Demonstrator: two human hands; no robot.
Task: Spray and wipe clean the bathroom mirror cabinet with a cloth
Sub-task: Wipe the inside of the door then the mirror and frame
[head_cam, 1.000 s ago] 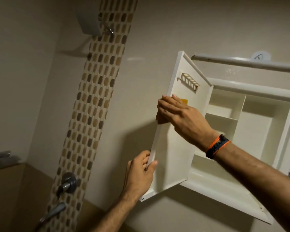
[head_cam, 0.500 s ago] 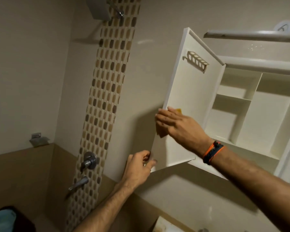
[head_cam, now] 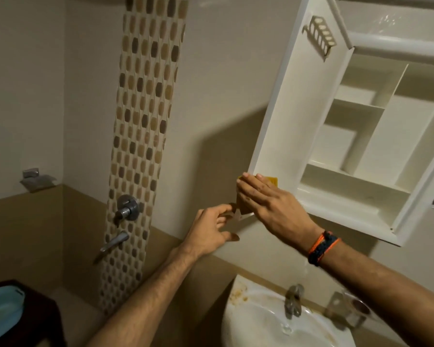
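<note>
Cabinet [head_cam: 376, 136] hangs on the wall with its door [head_cam: 296, 103] swung wide, all smooth white plastic with boxy shelves inside. Right hand [head_cam: 268, 204] has flat fingers pressing a yellow cloth [head_cam: 272, 181] onto the door's bottom corner, probably wiping that edge. Left hand [head_cam: 211, 229] curls at the corner from below, likely steadying the door; can't tell if it's really gripping. Stained round sink [head_cam: 261, 321] sits underneath.
</note>
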